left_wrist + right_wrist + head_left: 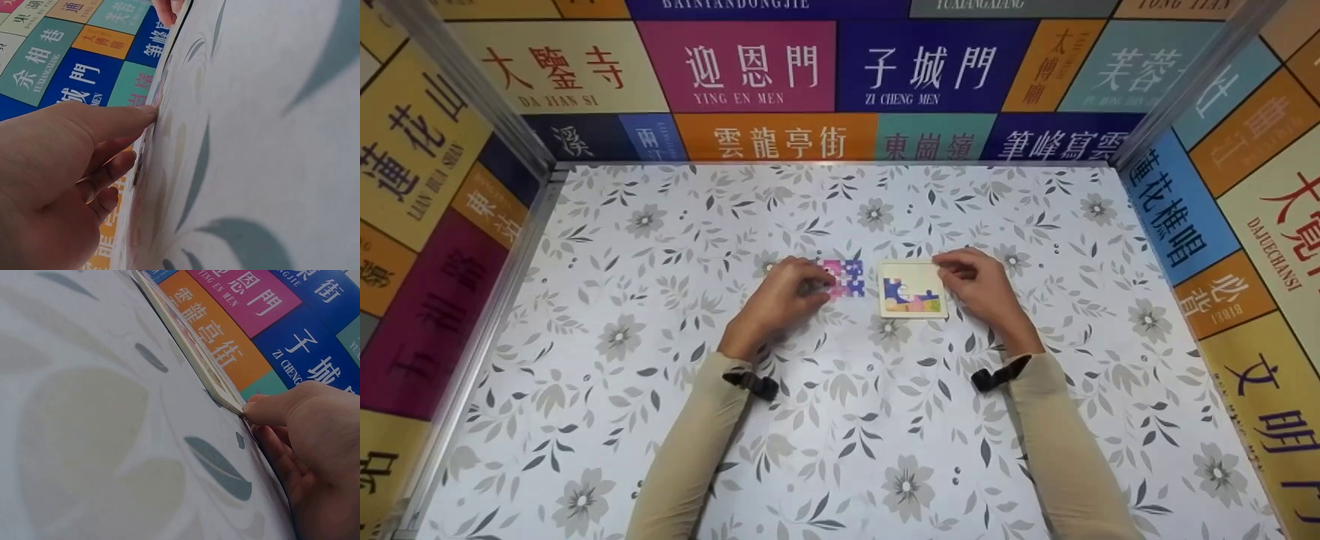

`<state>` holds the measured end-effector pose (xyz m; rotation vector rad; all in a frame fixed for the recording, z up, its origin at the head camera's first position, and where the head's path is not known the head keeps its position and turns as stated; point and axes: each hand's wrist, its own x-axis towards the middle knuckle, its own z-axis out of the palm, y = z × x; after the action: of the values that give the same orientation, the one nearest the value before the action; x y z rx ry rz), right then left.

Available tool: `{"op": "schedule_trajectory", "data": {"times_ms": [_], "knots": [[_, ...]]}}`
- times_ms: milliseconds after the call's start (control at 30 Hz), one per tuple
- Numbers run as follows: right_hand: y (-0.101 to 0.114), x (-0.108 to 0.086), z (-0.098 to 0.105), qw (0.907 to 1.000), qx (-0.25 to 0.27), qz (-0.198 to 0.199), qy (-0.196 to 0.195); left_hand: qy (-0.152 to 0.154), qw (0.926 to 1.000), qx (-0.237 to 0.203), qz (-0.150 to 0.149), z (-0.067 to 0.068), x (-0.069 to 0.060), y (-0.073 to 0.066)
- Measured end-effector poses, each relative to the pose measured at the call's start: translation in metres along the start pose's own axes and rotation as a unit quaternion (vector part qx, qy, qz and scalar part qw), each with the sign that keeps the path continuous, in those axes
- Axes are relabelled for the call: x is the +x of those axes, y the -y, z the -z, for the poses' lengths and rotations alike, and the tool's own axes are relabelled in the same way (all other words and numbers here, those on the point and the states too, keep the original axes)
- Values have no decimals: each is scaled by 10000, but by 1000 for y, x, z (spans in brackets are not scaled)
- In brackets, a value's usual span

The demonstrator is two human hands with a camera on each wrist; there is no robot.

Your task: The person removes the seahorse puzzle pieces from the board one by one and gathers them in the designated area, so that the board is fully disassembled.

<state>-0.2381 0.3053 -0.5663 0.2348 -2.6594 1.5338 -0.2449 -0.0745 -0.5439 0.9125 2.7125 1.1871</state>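
A group of pink and purple jigsaw pieces (851, 279) lies flat near the middle of the table. At its left side is my left hand (789, 292), its thumb and fingertips touching the pieces. In the left wrist view, that left hand (73, 163) has its thumb stretched out and its other fingers loosely bent beneath. Just right of the pieces sits a square, cream puzzle tray (911, 316), with joined pieces along its lower part and bare board above. My right hand (981, 285) touches the tray's right edge; in the right wrist view, its thumb rests at a corner.
A white tablecloth (825, 420) with grey flowers and leaves covers the table. Coloured panels with printed characters form a back wall (742, 67) and side walls (1166, 217). Black straps with small cameras (754, 384) sit on both wrists.
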Motion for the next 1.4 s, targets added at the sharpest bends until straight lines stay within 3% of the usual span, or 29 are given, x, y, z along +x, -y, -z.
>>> {"op": "schedule_trajectory", "data": {"times_ms": [233, 433, 667, 933, 1400], "knots": [[1, 0, -1, 10000, -31, -23, 1, -4, 9999, -56, 125, -4, 2, -7], [0, 0, 1, 9998, -206, -56, 22, 31, 9997, -67, -212, -14, 11, -17], [-3, 3, 1, 9997, -231, 5, -5, -46, 9983, 258, -519, -29, 24, -29], [-4, 2, 0, 10000, -28, 30, -17, -100, 9983, 356, -450, -46, 36, -41], [-1, 2, -1, 10000, -2, -5, -38, -131, 9940, 1014, -382, -64, 49, -57]]}}
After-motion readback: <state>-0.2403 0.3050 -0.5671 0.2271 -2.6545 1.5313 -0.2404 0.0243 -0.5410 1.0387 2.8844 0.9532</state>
